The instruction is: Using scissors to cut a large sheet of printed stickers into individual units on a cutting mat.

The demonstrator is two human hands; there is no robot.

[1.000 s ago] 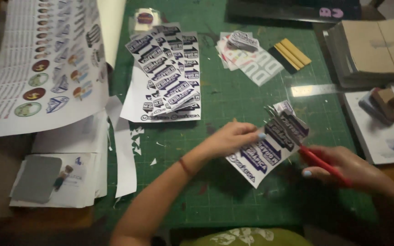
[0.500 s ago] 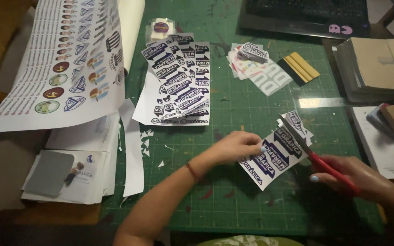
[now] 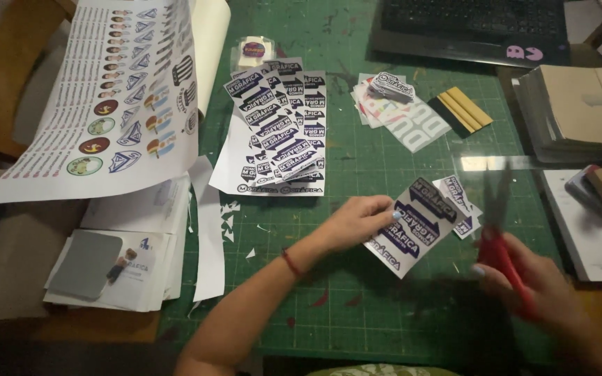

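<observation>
My left hand [image 3: 357, 221] pinches the left edge of a small white sticker sheet [image 3: 412, 226] printed with dark blue labels, holding it just above the green cutting mat [image 3: 357, 306]. My right hand [image 3: 548, 296] grips red-handled scissors [image 3: 499, 240], blurred by motion, with the blades pointing up beside the sheet's right edge. A smaller cut piece of stickers [image 3: 460, 202] lies right behind the sheet, next to the blades.
A stack of sticker sheets [image 3: 276, 136] lies at mid mat, more cut stickers [image 3: 398, 104] and a yellow squeegee [image 3: 462, 110] behind. A large printed sheet [image 3: 113, 97] drapes at left over papers [image 3: 127, 257]. A keyboard [image 3: 468, 24] sits at the back, cardboard [image 3: 583, 104] at right.
The scissors have pulled away to the right of the sheet and swung upright. My left hand keeps hold of the sheet, which has barely moved.
</observation>
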